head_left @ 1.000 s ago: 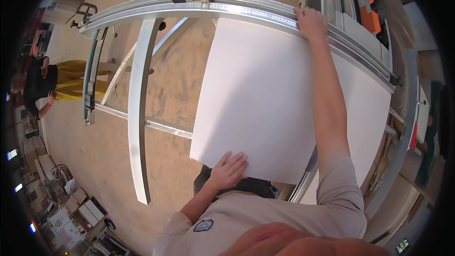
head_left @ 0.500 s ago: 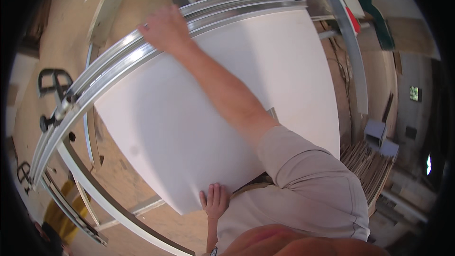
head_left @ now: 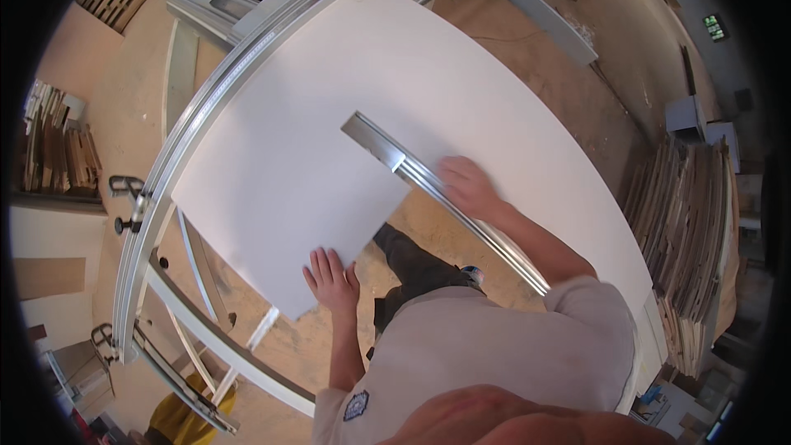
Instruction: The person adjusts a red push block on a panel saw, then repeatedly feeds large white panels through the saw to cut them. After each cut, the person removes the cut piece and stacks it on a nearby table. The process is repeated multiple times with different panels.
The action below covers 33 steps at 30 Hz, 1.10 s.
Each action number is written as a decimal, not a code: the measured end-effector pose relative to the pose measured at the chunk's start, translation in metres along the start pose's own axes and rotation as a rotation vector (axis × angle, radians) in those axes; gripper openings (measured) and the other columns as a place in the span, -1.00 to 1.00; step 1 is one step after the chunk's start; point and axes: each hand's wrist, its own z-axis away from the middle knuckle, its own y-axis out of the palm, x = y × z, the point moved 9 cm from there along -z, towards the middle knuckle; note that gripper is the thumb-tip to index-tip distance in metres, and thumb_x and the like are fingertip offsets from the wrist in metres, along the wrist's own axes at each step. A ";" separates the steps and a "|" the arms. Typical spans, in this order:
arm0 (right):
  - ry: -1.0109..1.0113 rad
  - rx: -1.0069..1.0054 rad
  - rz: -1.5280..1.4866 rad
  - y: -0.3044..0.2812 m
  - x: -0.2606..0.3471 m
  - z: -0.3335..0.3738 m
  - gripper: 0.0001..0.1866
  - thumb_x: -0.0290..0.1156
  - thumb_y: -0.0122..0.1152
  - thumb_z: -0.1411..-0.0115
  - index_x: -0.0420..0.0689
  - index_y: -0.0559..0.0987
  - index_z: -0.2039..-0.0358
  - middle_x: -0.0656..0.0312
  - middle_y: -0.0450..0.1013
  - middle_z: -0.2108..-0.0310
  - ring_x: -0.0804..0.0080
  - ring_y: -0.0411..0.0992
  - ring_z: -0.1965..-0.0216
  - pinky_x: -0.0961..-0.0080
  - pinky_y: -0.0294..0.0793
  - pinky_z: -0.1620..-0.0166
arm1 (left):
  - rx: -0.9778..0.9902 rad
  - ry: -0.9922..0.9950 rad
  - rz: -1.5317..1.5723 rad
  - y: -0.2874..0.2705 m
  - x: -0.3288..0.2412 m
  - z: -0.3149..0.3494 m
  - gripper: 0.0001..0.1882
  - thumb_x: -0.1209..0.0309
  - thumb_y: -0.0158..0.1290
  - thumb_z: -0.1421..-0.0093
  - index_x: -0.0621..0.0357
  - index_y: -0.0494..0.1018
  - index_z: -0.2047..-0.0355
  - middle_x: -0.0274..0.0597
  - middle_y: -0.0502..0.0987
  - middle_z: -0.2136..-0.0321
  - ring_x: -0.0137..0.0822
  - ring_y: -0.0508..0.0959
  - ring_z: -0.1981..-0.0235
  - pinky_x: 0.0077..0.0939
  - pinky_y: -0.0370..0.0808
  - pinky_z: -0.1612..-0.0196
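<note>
A large white board (head_left: 272, 173) lies across the metal frame of a machine. My left hand (head_left: 332, 278) rests flat on its near edge, fingers spread. Farther right, my right hand (head_left: 468, 188) lies on the white surface just beside a narrow metal rail (head_left: 445, 189). Its fingers are slightly blurred but look stretched out, with nothing visible in them. The rail's far end overlaps the board. Along the board's far left edge runs a long aluminium fence (head_left: 218, 91).
A black-handled clamp (head_left: 128, 198) sits on the fence. A curved metal arm (head_left: 222, 354) sweeps below it at the left. Stacks of thin boards stand at the right (head_left: 684, 231) and far left (head_left: 62, 144). Another metal bar (head_left: 527, 4) crosses the far right.
My right hand has left the aluminium fence and come back beside the narrow rail, now exposed. My left hand stays on the board's near edge. The view has turned.
</note>
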 end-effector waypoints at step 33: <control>0.845 -0.399 0.666 -0.511 -0.220 0.928 -0.78 -0.25 0.12 -0.17 -0.12 0.60 0.39 0.05 0.56 0.27 -0.04 0.48 0.21 0.08 0.47 0.08 | 0.329 -0.981 1.127 0.056 -0.581 0.339 -0.17 -0.14 -0.18 -0.36 0.48 0.11 -0.24 0.21 0.33 -0.16 0.15 0.45 -0.09 0.11 0.53 -0.01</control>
